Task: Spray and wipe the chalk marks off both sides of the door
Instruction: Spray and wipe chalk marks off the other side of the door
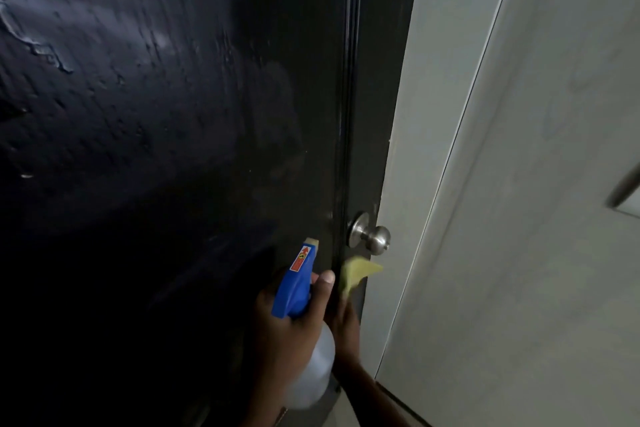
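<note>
A dark door fills the left and middle of the view. Its surface looks glossy and streaked, with a pale smear at the upper left. A silver knob sits near its right edge. My left hand grips a spray bottle with a blue head and a clear body, nozzle pointing up at the door. Just right of it, my right hand holds a yellow cloth against the door right under the knob. The bottle and my left hand partly hide it.
A white door frame runs along the door's right edge. Beyond it is a pale wall. A metal fitting shows at the far right edge. The lower left of the door lies in deep shadow.
</note>
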